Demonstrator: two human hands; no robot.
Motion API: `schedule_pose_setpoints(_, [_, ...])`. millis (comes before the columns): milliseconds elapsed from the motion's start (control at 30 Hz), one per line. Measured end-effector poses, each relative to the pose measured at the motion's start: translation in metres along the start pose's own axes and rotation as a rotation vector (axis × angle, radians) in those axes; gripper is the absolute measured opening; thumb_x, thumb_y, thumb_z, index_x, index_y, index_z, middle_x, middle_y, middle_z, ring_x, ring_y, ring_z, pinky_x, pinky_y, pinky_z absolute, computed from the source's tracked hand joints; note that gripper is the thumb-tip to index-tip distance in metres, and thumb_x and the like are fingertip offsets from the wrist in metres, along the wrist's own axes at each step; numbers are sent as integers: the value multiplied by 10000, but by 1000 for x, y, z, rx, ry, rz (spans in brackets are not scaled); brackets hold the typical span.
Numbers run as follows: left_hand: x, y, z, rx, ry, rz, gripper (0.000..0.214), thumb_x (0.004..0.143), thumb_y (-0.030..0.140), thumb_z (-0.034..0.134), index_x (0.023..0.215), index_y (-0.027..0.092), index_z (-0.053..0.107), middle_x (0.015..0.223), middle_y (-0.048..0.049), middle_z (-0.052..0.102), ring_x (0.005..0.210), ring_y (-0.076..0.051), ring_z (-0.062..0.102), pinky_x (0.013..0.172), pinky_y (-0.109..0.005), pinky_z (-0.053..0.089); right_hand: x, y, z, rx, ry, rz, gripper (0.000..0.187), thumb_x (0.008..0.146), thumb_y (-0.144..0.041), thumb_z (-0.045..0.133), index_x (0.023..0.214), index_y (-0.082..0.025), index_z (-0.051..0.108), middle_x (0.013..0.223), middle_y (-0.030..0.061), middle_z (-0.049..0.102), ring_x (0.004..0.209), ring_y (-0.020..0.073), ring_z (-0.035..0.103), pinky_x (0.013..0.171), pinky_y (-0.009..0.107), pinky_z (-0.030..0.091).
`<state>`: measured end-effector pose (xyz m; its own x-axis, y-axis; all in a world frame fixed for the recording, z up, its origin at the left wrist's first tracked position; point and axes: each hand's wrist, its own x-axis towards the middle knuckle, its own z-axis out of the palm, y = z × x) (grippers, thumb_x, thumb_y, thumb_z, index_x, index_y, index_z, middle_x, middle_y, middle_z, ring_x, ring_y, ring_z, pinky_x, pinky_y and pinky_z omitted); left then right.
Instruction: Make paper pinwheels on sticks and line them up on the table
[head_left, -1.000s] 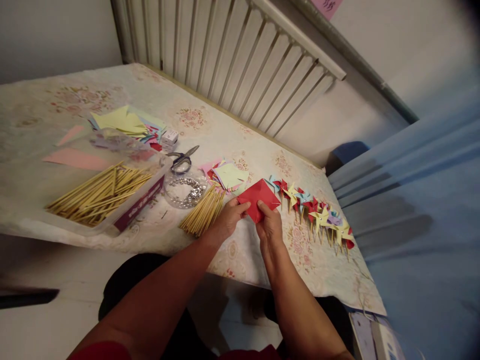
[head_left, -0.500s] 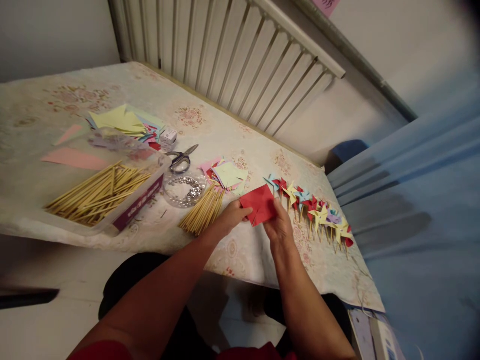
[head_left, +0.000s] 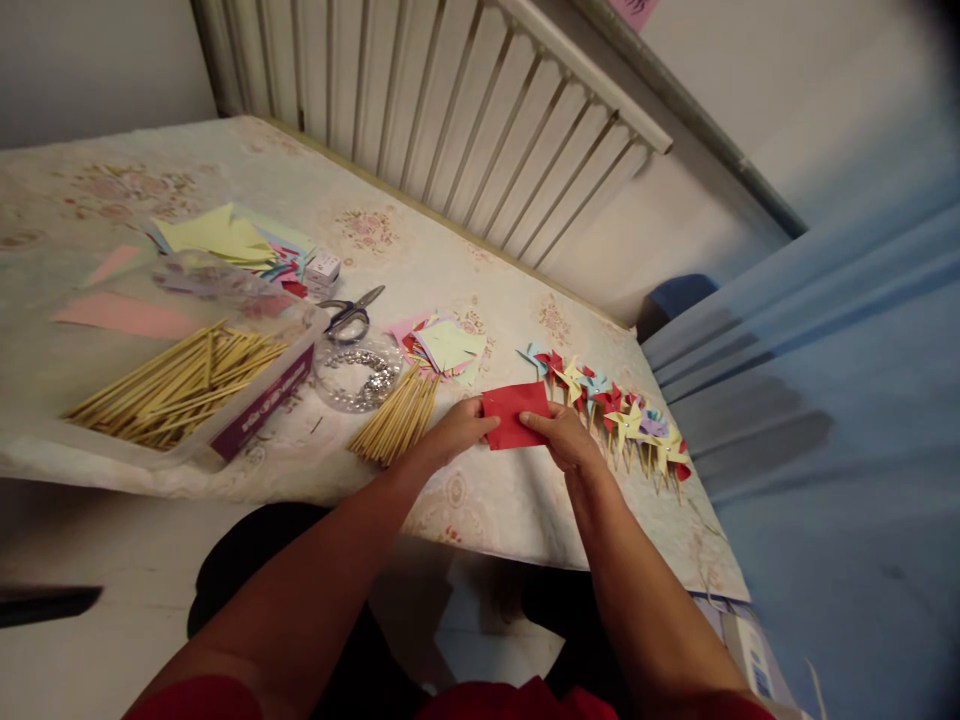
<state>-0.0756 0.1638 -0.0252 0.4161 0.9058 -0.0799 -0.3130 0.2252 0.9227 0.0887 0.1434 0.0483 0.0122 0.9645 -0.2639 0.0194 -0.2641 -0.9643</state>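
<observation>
A square of red paper (head_left: 513, 408) is held up over the near edge of the table, between my two hands. My left hand (head_left: 466, 428) pinches its left side, thumb on top. At the right side, my right hand (head_left: 564, 432) grips it with the thumb lying across the face of the paper; the fingers behind are hidden. Left of the hands lies a fanned bundle of thin wooden sticks (head_left: 397, 415). Beyond it is a small pile of coloured paper squares (head_left: 448, 345). Finished paper pinwheels (head_left: 626, 420) on sticks lie in a row to the right.
A clear plastic box (head_left: 304, 350) of wooden sticks (head_left: 180, 385) stands at the left. Beside it are a round clear tub (head_left: 330, 385) of shiny metal pieces, scissors (head_left: 349, 318), a small white box (head_left: 323, 268) and paper sheets (head_left: 217, 235). A radiator (head_left: 450, 120) runs behind the table; a blue curtain (head_left: 825, 400) hangs right.
The red paper has turned from a tilted position to nearly level. My right thumb has come onto its face. The view has shifted slightly to the right.
</observation>
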Motion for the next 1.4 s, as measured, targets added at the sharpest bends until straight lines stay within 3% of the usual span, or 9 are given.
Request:
schedule_pose_setpoints(267, [-6,9,4,-21,6,85,146,689,192,619,780,177,506,624,33,567,532,-90,504,531,-218,361,3,4,6,57,109,-19,324,470,-258,871,722,-135,708,712,48,745,570,177,664,603,303,561])
schedule_pose_setpoints(467, [-7,13,4,-85,66,187,241,699,181,611,886,202,461,737,25,594,629,-109,572,632,-242,431,5,-1,4,138,151,-44,333,485,-219,855,767,-142,698,735,46,746,594,194,676,621,321,578])
schedule_pose_setpoints(667, [-12,24,0,-107,-52,234,318,700,149,605,1014,191,577,942,-38,656,847,-159,628,791,-295,465,9,-6,0,178,199,-89,336,497,-188,843,798,-175,694,761,28,751,630,199,684,628,329,589])
schedule_pose_setpoints(833, [-11,25,-5,60,-118,316,287,732,137,570,992,177,682,1075,-50,669,1015,-174,589,895,-297,434,4,-15,5,183,126,-61,347,511,-207,854,813,-180,685,776,27,748,669,202,696,711,341,593])
schedule_pose_setpoints(967, [-10,23,-6,207,-160,361,320,756,116,530,1024,187,689,1089,-46,662,956,-153,590,836,-282,445,1,-18,13,209,89,-41,347,500,-177,846,808,-173,687,782,23,746,688,193,692,718,327,583])
schedule_pose_setpoints(1133, [-9,22,-6,340,-122,411,220,747,148,586,929,190,701,960,-29,666,868,-145,572,734,-255,421,1,-14,20,196,64,-32,294,509,-177,828,773,-156,699,764,23,739,669,176,675,694,299,560])
schedule_pose_setpoints(1400, [-9,22,-6,278,-107,391,94,773,240,610,817,166,646,797,3,602,711,-112,496,668,-245,379,2,-9,23,143,98,-58,284,499,-200,817,754,-154,701,730,17,726,625,154,639,638,272,518])
